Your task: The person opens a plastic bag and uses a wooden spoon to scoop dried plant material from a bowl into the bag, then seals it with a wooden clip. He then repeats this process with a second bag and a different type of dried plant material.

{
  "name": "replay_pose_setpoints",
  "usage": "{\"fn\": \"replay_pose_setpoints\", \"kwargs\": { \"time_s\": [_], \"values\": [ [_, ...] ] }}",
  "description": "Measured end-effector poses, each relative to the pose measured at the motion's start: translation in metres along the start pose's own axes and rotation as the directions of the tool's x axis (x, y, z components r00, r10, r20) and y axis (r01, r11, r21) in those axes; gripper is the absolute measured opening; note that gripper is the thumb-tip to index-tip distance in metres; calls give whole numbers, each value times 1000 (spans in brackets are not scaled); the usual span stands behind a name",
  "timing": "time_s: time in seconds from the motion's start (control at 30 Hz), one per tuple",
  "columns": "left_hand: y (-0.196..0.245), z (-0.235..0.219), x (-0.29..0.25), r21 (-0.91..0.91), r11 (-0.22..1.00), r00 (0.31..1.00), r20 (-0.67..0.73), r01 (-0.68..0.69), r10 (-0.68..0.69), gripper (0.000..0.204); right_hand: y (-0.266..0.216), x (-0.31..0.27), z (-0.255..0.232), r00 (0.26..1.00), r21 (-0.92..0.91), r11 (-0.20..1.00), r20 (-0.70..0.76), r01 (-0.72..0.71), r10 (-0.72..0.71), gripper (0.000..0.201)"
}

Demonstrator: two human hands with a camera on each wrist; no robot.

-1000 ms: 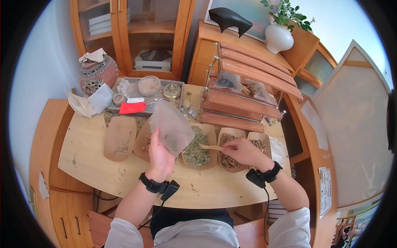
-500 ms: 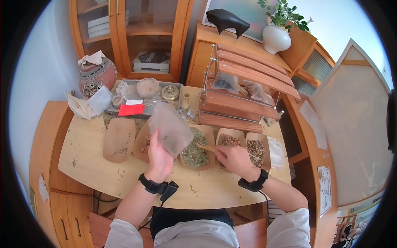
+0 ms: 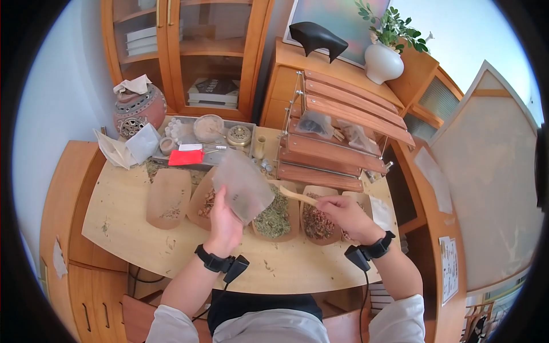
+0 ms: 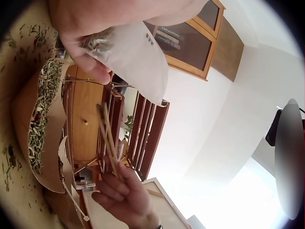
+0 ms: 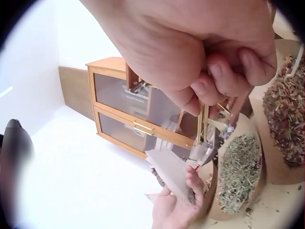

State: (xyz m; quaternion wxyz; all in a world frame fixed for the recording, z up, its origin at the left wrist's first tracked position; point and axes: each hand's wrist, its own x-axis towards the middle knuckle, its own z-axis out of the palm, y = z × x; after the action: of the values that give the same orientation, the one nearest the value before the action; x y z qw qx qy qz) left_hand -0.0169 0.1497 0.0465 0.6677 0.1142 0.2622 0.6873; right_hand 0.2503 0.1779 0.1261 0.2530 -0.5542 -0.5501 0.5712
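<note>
A translucent white pouch (image 3: pixel 243 186) is held upright by the left hand (image 3: pixel 225 226), thumb against its side; in the left wrist view dried herbs (image 4: pixel 99 42) show in its bottom. The right hand (image 3: pixel 350 217) pinches wooden tongs (image 3: pixel 298 196), whose tips point left over the tray of green herbs (image 3: pixel 273 220), near the pouch. In the left wrist view the two arms of the tongs (image 4: pixel 109 138) stand slightly apart, and nothing can be made out between them. Below the right hand is a tray of reddish dried pieces (image 3: pixel 318 223).
A paper tray with few scraps (image 3: pixel 167 197) lies at the left. Behind stand a grey tray of small items with a red packet (image 3: pixel 186 158), a patterned pot (image 3: pixel 137 108) and a tiered wooden rack (image 3: pixel 337 146). Another tray (image 3: pixel 363 200) is partly behind the right hand.
The right hand first moved left and down with the tongs to the green herbs, then rose back to the right. The left hand keeps its hold on the pouch. The head view shifted slightly.
</note>
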Motion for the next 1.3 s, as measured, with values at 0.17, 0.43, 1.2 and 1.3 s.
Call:
{"fn": "replay_pose_setpoints", "kwargs": {
  "time_s": [0.17,0.43,1.2,1.3],
  "values": [
    [-1,3,-2,52,998,999,28,28,-30,51,-33,-9,-9,996,11,997,39,81,-81,32],
    [1,9,-7,138,983,988,72,124,-135,54,-54,-8,15,966,-280,926,132,253,-224,33],
    [3,-3,-1,-40,996,996,16,-83,84,51,11,1,30,837,-851,372,133,371,-531,19],
    [4,3,-3,-35,994,995,-23,-101,100,49,5,-3,15,899,-835,499,-12,233,-439,20]
  ]
}}
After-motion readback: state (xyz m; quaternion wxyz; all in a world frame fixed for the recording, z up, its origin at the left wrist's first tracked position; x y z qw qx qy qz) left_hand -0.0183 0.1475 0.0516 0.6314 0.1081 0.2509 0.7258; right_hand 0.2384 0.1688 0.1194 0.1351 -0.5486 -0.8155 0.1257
